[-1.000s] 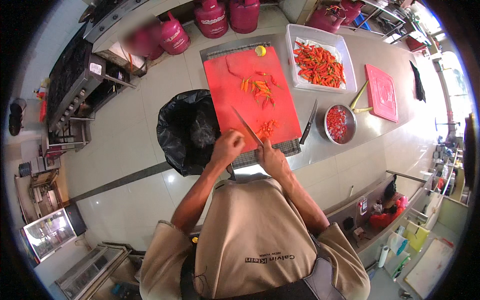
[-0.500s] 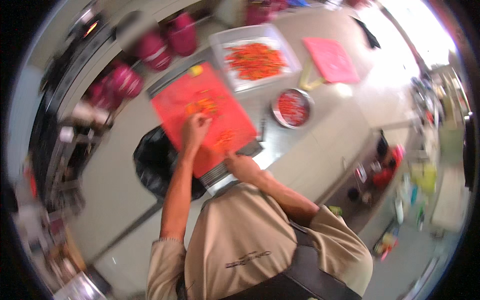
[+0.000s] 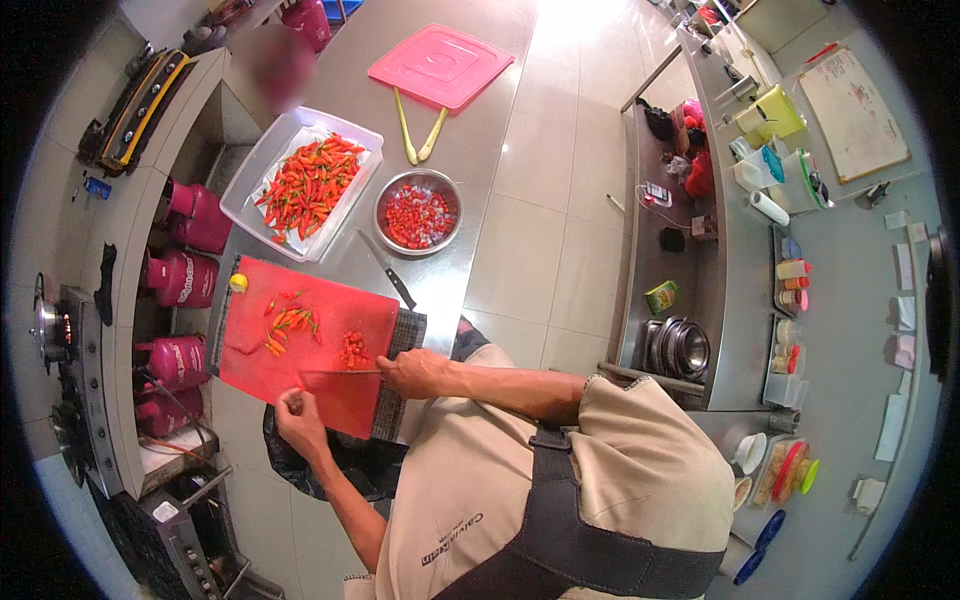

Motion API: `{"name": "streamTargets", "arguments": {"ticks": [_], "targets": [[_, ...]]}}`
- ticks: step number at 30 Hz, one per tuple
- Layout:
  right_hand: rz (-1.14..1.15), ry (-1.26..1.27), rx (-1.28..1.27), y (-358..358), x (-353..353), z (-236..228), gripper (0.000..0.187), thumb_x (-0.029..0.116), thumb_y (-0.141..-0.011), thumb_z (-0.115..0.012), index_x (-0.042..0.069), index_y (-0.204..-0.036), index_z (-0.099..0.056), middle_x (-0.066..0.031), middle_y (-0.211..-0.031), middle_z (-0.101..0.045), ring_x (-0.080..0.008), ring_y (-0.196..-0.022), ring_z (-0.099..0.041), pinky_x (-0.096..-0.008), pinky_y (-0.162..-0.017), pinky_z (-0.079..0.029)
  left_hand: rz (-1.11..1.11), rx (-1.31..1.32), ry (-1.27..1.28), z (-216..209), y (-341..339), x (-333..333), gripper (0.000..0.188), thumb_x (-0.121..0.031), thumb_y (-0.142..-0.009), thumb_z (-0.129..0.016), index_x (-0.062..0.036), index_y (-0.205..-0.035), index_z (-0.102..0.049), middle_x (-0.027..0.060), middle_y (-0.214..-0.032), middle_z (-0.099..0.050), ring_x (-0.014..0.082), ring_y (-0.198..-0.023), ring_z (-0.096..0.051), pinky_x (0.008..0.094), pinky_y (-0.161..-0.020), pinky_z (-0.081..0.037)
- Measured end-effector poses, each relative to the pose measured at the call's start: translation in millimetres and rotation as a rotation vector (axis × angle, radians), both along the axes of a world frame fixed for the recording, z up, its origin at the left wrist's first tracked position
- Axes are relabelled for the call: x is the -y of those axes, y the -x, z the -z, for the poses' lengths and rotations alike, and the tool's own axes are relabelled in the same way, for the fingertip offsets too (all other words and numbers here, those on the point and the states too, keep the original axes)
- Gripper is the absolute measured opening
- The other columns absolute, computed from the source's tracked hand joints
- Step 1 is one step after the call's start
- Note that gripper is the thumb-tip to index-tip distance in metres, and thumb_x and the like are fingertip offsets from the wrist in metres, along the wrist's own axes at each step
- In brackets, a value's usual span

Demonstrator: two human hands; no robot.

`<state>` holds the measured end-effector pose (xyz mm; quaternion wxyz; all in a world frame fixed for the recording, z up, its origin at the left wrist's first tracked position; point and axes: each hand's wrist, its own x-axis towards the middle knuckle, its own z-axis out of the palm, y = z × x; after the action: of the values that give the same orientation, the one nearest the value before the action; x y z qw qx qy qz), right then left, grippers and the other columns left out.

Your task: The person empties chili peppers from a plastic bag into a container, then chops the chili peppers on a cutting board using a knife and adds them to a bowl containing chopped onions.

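Right hand (image 3: 415, 372): wrapped round the handle of a knife (image 3: 342, 374), blade pointed left over the cutting board; can't be told whether the board's touched.
Left hand (image 3: 300, 415): fingers bunched close together at the board's near-left edge, near the blade tip; can't be told if anything's pinched in there.
Cutting board (image 3: 345, 308): red, laid on a dark patterned mat (image 3: 412, 332) at the near end of the metal worktop (image 3: 442, 285).
Chillies: whole ones (image 3: 300, 320) bunched mid-board, chopped bits (image 3: 355, 350) piled nearer the right hand, red gap left between.
Room on the right: a metal strip is left between board and steel bowl (image 3: 380, 220), though a second knife (image 3: 400, 288) is parked there, handle near the mat.
Far side: tighter, chilli tub (image 3: 372, 165) sat just beyond the board.
Below the edge: black bin bag (image 3: 380, 465), partly covered by board and left forearm.
Hard to see: right-hand knife's handle mostly hidden by fingers; left sleeve cut off by the frame; top-left patch blurred out.
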<state>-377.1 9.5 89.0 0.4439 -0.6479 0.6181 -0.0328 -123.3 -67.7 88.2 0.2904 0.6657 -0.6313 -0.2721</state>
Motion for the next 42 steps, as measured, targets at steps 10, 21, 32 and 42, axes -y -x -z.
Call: {"name": "streamTargets", "arguments": {"ticks": [10,21,32,42], "targets": [[-0.048,0.148,-0.063,-21,4,12,0.028,0.018,-0.099,-0.054,0.002,-0.122,-0.051,-0.0239,-0.082,-0.073,-0.0443,-0.079,-0.075,-0.0556,-0.064,-0.058,0.318,0.051,0.039,28,38,-78,0.021,-0.018,-0.094,-0.073,0.0010,-0.103,-0.070,0.0174,-0.099,-0.070,0.0369,-0.092,-0.070,0.0458,-0.079,-0.055],[-0.075,0.277,-0.066,-14,4,2,0.028,0.025,-0.107,-0.051,0.003,-0.122,-0.044,-0.0312,-0.078,-0.068,-0.0526,-0.074,-0.069,-0.0621,-0.064,-0.056,0.374,-0.067,0.207,39,38,-68,0.010,-0.005,-0.090,-0.066,-0.0001,-0.098,-0.064,0.0191,-0.097,-0.065,0.0389,-0.097,-0.065,0.0488,-0.085,-0.054],[-0.109,0.234,-0.061,-12,-7,26,0.019,0.016,-0.102,-0.047,0.002,-0.115,-0.044,-0.0312,-0.073,-0.068,-0.0533,-0.072,-0.069,-0.0635,-0.063,-0.055,0.415,0.060,0.186,48,42,-66,0.015,-0.005,-0.081,-0.070,-0.0014,-0.094,-0.064,0.0180,-0.093,-0.064,0.0380,-0.090,-0.067,0.0478,-0.083,-0.056],[-0.108,0.297,-0.030,-15,-6,36,0.024,0.016,-0.102,-0.050,-0.002,-0.117,-0.046,-0.0305,-0.068,-0.066,-0.0523,-0.064,-0.067,-0.0618,-0.057,-0.054,0.398,0.028,0.208,47,43,-60,0.017,-0.005,-0.080,-0.069,0.0006,-0.095,-0.063,0.0187,-0.094,-0.064,0.0379,-0.091,-0.067,0.0463,-0.082,-0.058]]}}
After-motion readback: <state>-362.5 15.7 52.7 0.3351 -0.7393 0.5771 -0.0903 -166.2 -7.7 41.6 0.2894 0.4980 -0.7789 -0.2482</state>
